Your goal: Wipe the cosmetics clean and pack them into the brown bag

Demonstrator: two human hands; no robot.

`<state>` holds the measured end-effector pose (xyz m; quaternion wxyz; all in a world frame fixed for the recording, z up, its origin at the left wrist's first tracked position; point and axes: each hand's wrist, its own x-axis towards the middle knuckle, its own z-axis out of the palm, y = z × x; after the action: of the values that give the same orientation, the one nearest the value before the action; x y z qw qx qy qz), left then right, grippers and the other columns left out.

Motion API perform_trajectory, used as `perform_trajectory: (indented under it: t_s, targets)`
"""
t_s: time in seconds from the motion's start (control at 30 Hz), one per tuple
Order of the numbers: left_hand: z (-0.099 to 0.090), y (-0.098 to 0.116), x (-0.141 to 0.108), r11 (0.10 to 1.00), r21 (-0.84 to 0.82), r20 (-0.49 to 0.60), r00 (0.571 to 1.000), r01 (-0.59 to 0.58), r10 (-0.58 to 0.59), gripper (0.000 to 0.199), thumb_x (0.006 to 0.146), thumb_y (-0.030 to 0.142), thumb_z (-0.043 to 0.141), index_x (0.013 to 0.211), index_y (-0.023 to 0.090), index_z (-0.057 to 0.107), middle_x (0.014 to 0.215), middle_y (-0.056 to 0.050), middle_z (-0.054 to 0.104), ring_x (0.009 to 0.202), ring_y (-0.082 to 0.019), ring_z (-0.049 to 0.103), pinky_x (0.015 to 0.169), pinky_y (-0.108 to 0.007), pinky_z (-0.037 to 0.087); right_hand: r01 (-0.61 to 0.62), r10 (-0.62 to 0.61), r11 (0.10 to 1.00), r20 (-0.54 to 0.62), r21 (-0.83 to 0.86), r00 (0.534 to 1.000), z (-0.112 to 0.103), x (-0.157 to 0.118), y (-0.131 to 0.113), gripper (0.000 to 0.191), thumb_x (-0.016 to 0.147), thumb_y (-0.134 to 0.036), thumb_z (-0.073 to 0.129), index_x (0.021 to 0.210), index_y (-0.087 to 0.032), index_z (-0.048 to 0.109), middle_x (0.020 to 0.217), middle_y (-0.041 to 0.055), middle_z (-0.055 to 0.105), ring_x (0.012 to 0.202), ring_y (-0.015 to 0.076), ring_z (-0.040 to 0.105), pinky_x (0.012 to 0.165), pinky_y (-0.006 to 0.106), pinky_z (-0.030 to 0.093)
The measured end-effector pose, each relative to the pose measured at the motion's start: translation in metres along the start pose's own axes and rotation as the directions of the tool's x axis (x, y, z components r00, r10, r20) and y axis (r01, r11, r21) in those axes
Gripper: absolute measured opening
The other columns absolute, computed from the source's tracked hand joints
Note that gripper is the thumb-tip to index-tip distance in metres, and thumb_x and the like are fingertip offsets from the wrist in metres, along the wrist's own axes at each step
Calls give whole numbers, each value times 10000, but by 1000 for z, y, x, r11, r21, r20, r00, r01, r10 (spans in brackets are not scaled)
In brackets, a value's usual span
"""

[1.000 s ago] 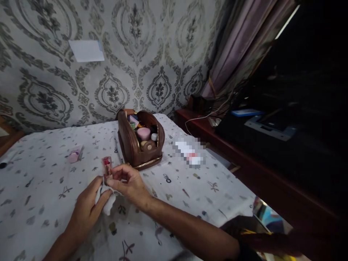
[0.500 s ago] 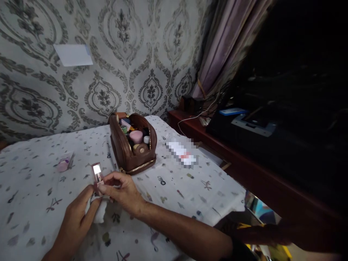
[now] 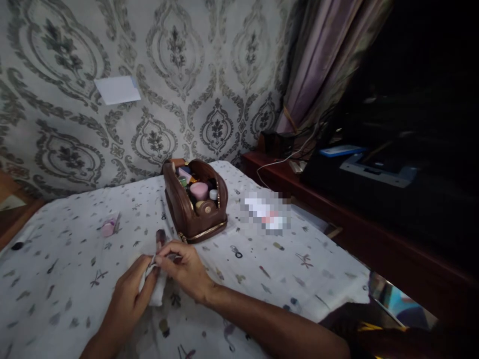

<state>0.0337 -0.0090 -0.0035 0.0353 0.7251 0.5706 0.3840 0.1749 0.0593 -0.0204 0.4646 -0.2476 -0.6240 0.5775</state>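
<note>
A small pinkish cosmetic tube [image 3: 160, 238], shaped like a lip gloss, pokes up between my hands, its lower end hidden by fingers. White tissue [image 3: 156, 294] is wrapped about that lower end and hangs below. My left hand [image 3: 131, 286] is closed round the tissue and the tube's base. With thumb and fingertips, my right hand [image 3: 187, 267] pinches the tissue's upper edge against the tube. Just beyond stands a brown makeup bag [image 3: 196, 227], unzipped, with a pink-lidded jar [image 3: 199, 190] and several other cosmetics inside.
A patterned white cloth [image 3: 269, 309] covers the table. At left lie a small pink item [image 3: 108, 227] and a black-tipped white object [image 3: 23, 239]. A blurred-out white item [image 3: 265, 213] lies right of the bag. A dark red desk [image 3: 337, 219] borders the right side.
The tube has turned from its bright, shiny side to a darker one. My right fingers have shifted from the tube to the tissue's edge. The whole view has swung slightly left.
</note>
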Motion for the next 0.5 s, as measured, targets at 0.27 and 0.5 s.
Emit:
perform_trajectory:
  t_s: [0.27,0.5]
  targets:
    - [-22,1,5,934,-47,-93,929,354,-357,297,947,454,481,825,201,577,681,31,559,624,-140,532,607,-230,449,-133,134,991,-25,34,991,-3,6,1,338,836,-501,621,722,-185,589,598,-32,523,528,91,434,512,215,353]
    - [-39,-19,13,839,-194,-320,775,509,-544,350,921,528,505,946,191,596,844,-5,621,774,-170,586,682,-241,483,-256,261,961,-37,103,965,-1,9,12,383,755,-557,647,685,-189,570,580,-29,539,488,89,446,455,215,340]
